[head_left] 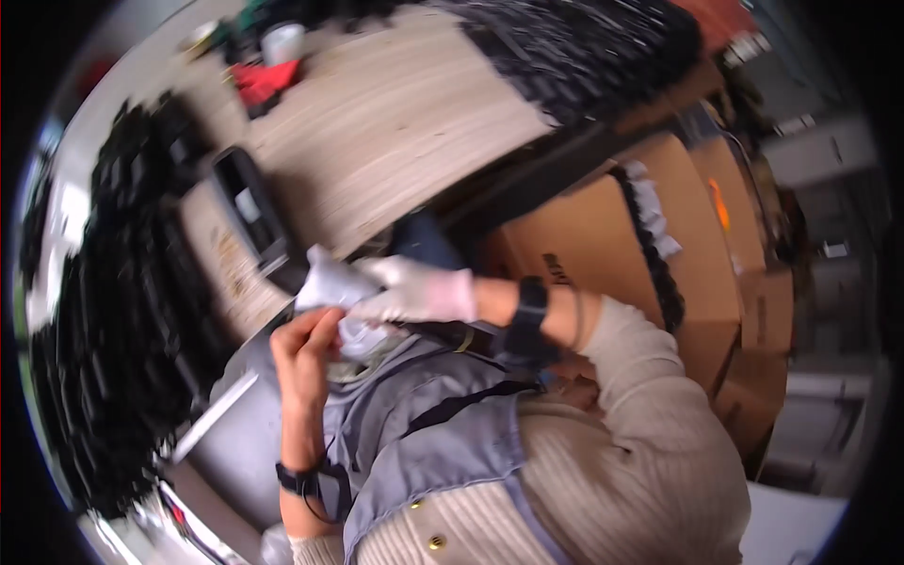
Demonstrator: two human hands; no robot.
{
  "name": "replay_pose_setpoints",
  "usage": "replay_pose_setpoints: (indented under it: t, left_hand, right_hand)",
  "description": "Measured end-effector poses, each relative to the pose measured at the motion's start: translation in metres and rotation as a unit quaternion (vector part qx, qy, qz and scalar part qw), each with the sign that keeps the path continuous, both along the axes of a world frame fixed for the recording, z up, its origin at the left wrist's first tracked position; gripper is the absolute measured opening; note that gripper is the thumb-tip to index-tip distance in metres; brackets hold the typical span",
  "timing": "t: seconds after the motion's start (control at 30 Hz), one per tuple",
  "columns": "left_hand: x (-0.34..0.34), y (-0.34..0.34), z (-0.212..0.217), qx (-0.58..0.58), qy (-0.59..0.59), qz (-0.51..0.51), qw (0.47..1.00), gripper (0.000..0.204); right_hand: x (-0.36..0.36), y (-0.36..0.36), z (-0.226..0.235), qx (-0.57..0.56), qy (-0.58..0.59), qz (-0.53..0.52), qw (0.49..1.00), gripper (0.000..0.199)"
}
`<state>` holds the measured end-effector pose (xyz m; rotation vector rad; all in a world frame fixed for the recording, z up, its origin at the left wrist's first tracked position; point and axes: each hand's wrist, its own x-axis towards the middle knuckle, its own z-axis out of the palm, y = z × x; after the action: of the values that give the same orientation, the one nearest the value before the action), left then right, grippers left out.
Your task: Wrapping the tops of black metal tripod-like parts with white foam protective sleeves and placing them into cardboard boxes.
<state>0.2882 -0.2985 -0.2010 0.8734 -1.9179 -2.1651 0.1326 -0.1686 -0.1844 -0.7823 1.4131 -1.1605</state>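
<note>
Blurry wht. item (330, 281), prob. btwn 2 hands (414, 292).

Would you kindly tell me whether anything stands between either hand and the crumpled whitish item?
Nothing visible does: the gloved right hand and the bare left hand are both at the crumpled whitish item, though blur hides their exact grip.

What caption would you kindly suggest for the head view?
Bare left hand and white-gloved right hand hold a crumpled whitish item near a pale wood-grain tabletop.
</note>
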Motion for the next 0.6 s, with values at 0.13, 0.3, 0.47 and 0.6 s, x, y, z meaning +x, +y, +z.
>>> replay_pose_setpoints:
  t: [0.13, 0.3, 0.47, 0.6]
  left_hand:
    - [-0.024, 0.024, 0.012, -0.016, 0.024, -0.009, 1.0, 0.025]
    - [-0.032, 0.04, 0.027, -0.127, 0.036, -0.012, 0.991, 0.029]
    - [0.038, -0.028, -0.042, -0.202, -0.067, 0.105, 0.971, 0.018]
    - [0.041, -0.02, -0.075, -0.331, -0.12, -0.023, 0.936, 0.016]
  right_hand:
    - [0.029, 0.01, -0.008, 0.062, 0.527, -0.055, 0.846, 0.041]
    - [-0.027, 0.028, 0.004, -0.024, 0.64, -0.087, 0.763, 0.044]
    - [-0.179, -0.006, 0.011, 0.114, 0.576, -0.175, 0.791, 0.059]
    - [-0.2, -0.048, 0.023, 0.243, 0.683, 0.068, 0.685, 0.053]
